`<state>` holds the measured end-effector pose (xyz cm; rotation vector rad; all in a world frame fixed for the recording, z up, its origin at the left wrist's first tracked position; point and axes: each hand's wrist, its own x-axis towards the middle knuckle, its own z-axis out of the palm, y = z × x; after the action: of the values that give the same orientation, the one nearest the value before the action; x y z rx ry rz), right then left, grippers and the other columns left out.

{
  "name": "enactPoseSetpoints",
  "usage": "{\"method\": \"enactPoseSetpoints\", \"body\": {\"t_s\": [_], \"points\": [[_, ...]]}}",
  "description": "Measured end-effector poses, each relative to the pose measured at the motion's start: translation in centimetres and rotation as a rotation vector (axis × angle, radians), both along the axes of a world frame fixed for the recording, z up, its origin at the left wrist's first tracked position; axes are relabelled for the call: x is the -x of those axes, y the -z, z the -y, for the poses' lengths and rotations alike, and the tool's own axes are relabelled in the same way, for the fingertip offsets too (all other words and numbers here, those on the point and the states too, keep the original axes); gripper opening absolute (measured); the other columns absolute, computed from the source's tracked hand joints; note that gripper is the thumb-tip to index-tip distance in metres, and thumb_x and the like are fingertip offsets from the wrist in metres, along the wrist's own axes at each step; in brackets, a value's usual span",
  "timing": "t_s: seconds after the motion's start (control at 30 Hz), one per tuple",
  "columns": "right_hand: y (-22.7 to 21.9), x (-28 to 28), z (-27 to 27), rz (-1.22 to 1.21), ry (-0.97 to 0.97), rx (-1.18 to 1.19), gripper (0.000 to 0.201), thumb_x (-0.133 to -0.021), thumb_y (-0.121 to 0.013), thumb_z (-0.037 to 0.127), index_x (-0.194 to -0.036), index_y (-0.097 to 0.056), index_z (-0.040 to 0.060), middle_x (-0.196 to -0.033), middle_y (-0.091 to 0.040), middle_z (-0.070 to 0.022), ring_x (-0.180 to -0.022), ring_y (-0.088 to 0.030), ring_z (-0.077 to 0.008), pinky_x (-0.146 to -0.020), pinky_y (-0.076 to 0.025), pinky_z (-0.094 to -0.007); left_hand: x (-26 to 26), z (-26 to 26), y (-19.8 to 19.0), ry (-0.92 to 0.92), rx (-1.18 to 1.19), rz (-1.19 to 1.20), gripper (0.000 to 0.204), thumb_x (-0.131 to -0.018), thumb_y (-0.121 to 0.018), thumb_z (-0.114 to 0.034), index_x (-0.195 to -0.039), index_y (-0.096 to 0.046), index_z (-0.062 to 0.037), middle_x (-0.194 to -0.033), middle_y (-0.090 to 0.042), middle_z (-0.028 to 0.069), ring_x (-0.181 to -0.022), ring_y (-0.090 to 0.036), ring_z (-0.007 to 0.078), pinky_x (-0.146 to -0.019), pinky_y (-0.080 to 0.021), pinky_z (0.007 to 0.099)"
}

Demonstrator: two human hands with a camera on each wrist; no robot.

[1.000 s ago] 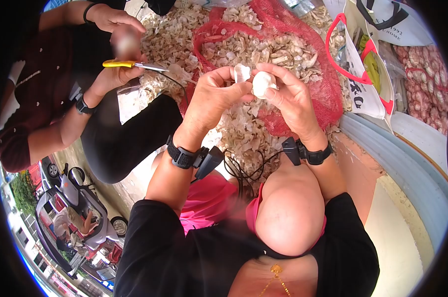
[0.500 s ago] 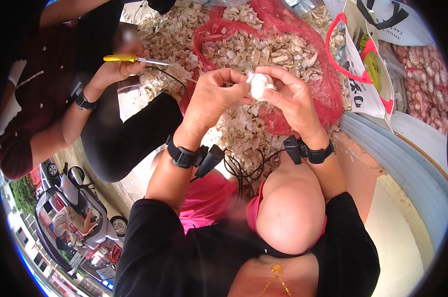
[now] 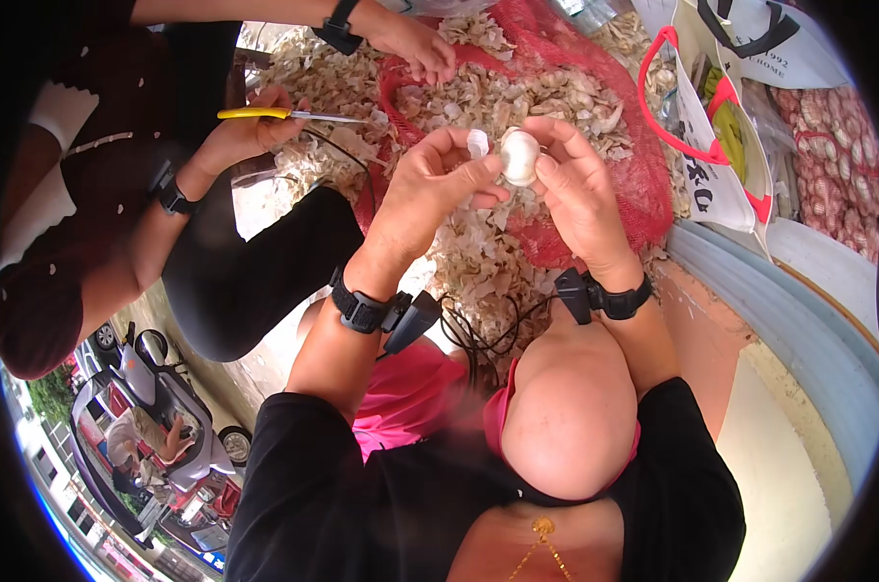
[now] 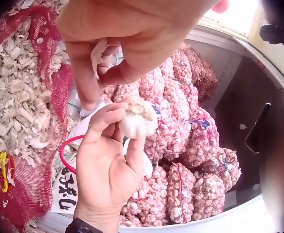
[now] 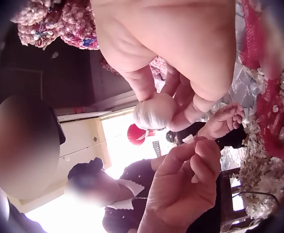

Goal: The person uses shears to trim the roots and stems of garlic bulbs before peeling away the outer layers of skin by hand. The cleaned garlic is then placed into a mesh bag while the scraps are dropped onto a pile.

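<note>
A white garlic bulb (image 3: 519, 156) is gripped between the thumb and fingers of my right hand (image 3: 585, 199). Just left of it, my left hand (image 3: 425, 194) pinches a thin piece of white skin (image 3: 477, 144). In the left wrist view the bulb (image 4: 138, 118) shows its rough end toward my left hand (image 4: 127, 39), which hangs above it with the skin (image 4: 99, 54). From the right wrist, the bulb (image 5: 155, 111) looks smooth and pale under my right hand (image 5: 168, 48), and my left hand (image 5: 183, 184) is apart from it.
Loose garlic skins (image 3: 469, 257) and red netting (image 3: 643, 184) lie beyond my hands. At left another person holds a yellow-handled knife (image 3: 255, 113). A white bag (image 3: 697, 126) and netted garlic (image 3: 832, 155) are at right; black cables (image 3: 473, 339) hang near my knees.
My left hand has drawn slightly away from the bulb with a piece of skin, and the bulb has turned in my right hand. The other person's free hand has come over the skins.
</note>
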<state>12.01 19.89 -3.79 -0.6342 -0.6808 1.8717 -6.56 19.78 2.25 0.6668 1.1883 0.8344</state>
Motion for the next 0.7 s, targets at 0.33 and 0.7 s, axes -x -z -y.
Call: {"method": "enactPoseSetpoints", "body": {"t_s": [0.33,0.7], "points": [[-0.2,0.3,0.0,0.107,-0.018,-0.056,0.051,-0.088,-0.070,0.003,-0.132,-0.046,0.0003,-0.122,-0.061,-0.0150,-0.111,-0.060,-0.0189,-0.096,-0.051,-0.0317,0.5,0.2,1.5,0.083,-0.068,-0.164,0.015,-0.095,-0.066,-0.012,-0.099,-0.061,0.0020,-0.089,-0.069,0.0084,-0.080,-0.069,0.0129,-0.069,-0.058,0.0232],[-1.6,1.2,0.5,0.553,0.085,-0.459,0.066,-0.082,-0.068,-0.007,-0.142,-0.042,0.0064,-0.133,-0.058,-0.0130,-0.114,-0.062,-0.0230,-0.099,-0.052,-0.0343,0.2,0.2,2.0,0.042,-0.152,-0.207,0.016,-0.098,-0.061,-0.018,-0.103,-0.063,-0.0025,-0.089,-0.067,0.0013,-0.084,-0.064,0.0087,-0.076,-0.055,0.0234]]}}
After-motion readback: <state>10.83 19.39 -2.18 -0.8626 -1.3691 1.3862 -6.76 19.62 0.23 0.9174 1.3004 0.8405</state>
